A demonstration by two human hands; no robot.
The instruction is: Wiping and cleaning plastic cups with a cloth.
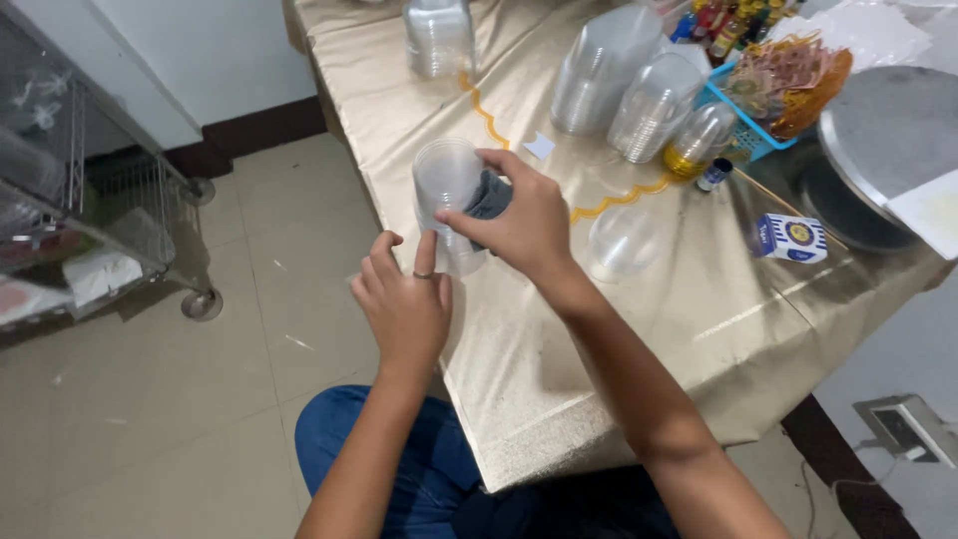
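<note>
A gold-clothed tabletop (619, 339) filled the view from twelve to four o'clock, with stacks of clear plastic lids (624, 85) lined up toward one o'clock, apparently kept within reach. Near centre, the left hand (404, 304) gripped a clear plastic cup (446, 200) from below, steadying it on its side. The right hand (519, 225) was closed on a dark grey cloth (489, 200) pressed at the cup's mouth, seemingly wiping inside.
</note>
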